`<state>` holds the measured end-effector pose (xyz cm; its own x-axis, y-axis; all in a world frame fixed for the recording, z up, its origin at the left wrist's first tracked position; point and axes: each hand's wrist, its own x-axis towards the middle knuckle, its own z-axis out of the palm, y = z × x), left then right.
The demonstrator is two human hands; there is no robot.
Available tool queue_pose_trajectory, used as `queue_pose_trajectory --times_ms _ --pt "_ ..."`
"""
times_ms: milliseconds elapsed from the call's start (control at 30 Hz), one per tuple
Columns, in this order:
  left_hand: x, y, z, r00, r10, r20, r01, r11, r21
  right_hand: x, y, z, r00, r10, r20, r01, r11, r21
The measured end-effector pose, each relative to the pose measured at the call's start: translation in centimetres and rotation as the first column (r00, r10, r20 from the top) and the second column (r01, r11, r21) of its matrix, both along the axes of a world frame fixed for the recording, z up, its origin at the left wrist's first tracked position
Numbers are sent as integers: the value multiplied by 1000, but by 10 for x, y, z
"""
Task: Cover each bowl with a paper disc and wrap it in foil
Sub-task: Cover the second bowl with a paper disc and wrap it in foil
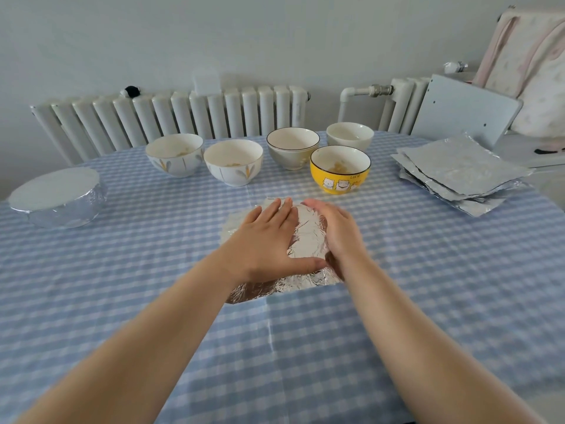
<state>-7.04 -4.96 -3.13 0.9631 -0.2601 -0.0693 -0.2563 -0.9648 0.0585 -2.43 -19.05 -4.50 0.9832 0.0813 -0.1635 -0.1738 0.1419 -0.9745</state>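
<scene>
A foil-covered bowl (305,237) stands at the table's middle, its foil crinkled and flaring out at the near edge. My left hand (269,240) lies flat on top of it, fingers spread. My right hand (336,231) cups the foil against the bowl's right side. Behind stand several uncovered bowls: two white ones with leaf prints (174,154) (233,162), a grey-green one (293,147), a plain white one (350,135) and a yellow cartoon bowl (340,169). At far left sits a wrapped bowl (58,197) with a white top.
A stack of cut foil sheets (461,172) lies at the table's right. The round table wears a blue checked cloth (153,258). White radiators (183,117) line the wall behind, and a grey chair back (464,111) stands at the far right.
</scene>
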Motion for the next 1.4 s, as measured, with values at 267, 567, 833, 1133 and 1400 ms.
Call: queue_pose_trajectory --times_ms 267,567,833,1133,1400 --pt "1 2 -2 1000 -17 4 17 999 27 -4 -7 -10 974 99 -206 -74 990 122" --pt "-2 -1 2 1000 6 -14 -6 1000 9 -3 -18 11 928 118 352 110 818 -564" --pt "0 5 4 998 -21 -60 16 996 -84 -9 -4 -4 873 337 353 28 688 -726" --pt "18 5 0 980 186 66 -124 839 -529 -8 -4 -2 873 377 309 21 603 -797" --pt "23 11 -16 934 355 -37 -194 418 -887 -9 -4 -3 886 335 322 39 638 -769"
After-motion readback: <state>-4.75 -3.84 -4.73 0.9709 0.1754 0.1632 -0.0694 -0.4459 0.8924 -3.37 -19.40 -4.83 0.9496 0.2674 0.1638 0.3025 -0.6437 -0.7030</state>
